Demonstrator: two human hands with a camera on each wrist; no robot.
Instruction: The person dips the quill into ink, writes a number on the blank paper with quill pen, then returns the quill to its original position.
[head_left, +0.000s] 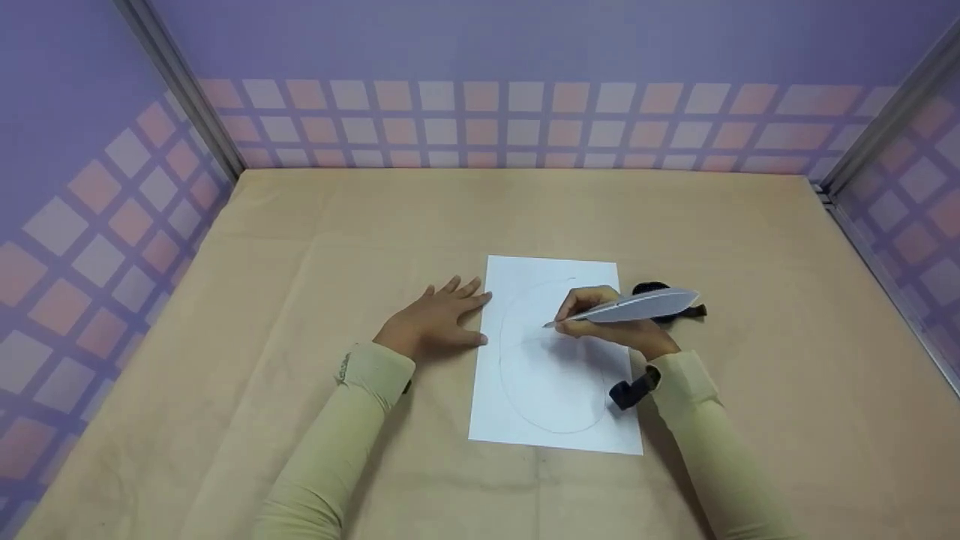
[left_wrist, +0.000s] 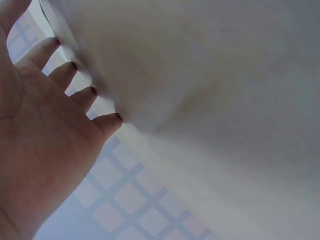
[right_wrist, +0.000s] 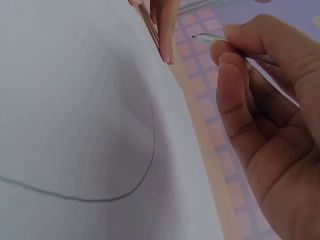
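Note:
A white sheet of paper [head_left: 551, 390] lies on the table, bearing a thin, large curved line that loops round near the bottom. My right hand [head_left: 600, 319] pinches a feather pen [head_left: 649, 306] between thumb and fingers over the paper. In the right wrist view the pen's tip [right_wrist: 200, 38] shows clear of the sheet, beside the drawn line [right_wrist: 150, 110]. My left hand [head_left: 439, 322] lies spread on the cloth, thumb and fingertips right at the paper's left edge. Its straight, spread fingers [left_wrist: 62, 75] also show in the left wrist view.
A beige cloth [head_left: 360, 225] covers the table. Just beyond my right hand sits a black object [head_left: 664, 292], partly hidden by the feather. A black wrist device [head_left: 634, 386] hangs by my right cuff. Purple checked walls [head_left: 480, 97] stand behind and at both sides.

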